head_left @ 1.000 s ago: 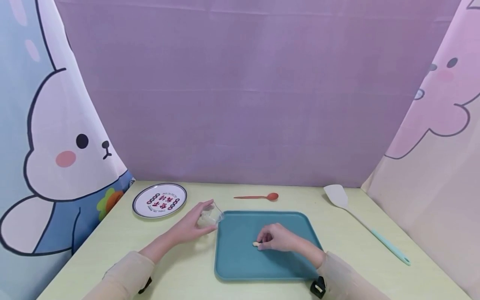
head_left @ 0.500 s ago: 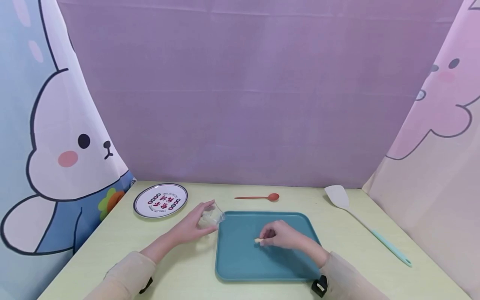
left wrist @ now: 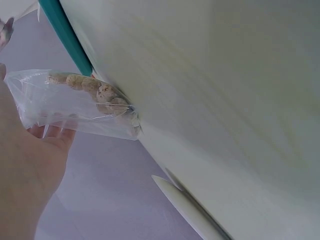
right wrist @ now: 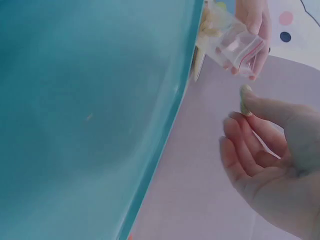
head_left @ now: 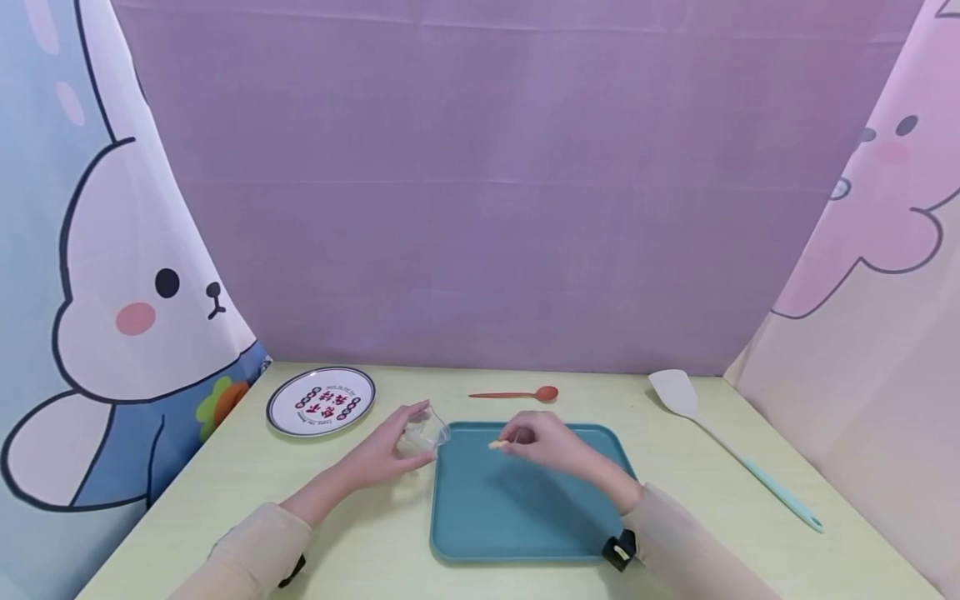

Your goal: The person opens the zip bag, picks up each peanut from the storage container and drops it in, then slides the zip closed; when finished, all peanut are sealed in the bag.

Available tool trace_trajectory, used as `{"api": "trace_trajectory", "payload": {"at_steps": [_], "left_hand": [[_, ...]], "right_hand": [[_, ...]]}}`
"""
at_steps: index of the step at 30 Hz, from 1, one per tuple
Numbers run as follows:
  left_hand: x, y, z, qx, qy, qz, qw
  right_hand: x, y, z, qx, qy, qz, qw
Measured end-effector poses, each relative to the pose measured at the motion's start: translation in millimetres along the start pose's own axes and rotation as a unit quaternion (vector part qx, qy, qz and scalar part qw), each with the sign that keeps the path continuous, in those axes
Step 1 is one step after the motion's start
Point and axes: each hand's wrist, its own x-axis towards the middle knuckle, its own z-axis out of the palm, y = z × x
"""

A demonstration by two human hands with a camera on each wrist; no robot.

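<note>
A clear zip-top plastic bag (head_left: 427, 433) is held upright at its mouth by my left hand (head_left: 384, 452), left of the tray. In the left wrist view several unshelled peanuts (left wrist: 102, 92) lie along the bottom of the bag, which rests on the tabletop. Its mouth is spread between the thumb and fingers. Above the upper part of the blue-green tray (head_left: 525, 529), my right hand (head_left: 551, 442) pinches one peanut (head_left: 497, 444) between thumb and forefinger. The right wrist view has this peanut (right wrist: 245, 101) just short of the bag's mouth, apart from it.
A small pale fleck (right wrist: 89, 117) lies on the tray. Behind the tray is a red spoon (head_left: 545, 393). A white plate (head_left: 321, 402) with red lettering stands at the back left. A white spatula (head_left: 675, 393) with a mint handle lies along the right side.
My right hand has lifted the peanut off the tray and carried it up and to the left, nearer the bag. The left hand and bag have stayed in place.
</note>
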Motion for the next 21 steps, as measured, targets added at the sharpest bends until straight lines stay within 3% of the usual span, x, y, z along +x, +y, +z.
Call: {"api": "trace_trajectory", "payload": {"at_steps": [9, 21], "left_hand": [[-1.0, -1.5, 0.4, -0.001, 0.001, 0.003, 1.0], [-0.1, -0.5, 0.5, 0.005, 0.005, 0.005, 1.0]], "right_hand": [[28.3, -19.4, 13.4, 0.019, 0.064, -0.04, 0.997], [58.8, -35.6, 37.4, 0.048, 0.069, -0.058, 0.9948]]}}
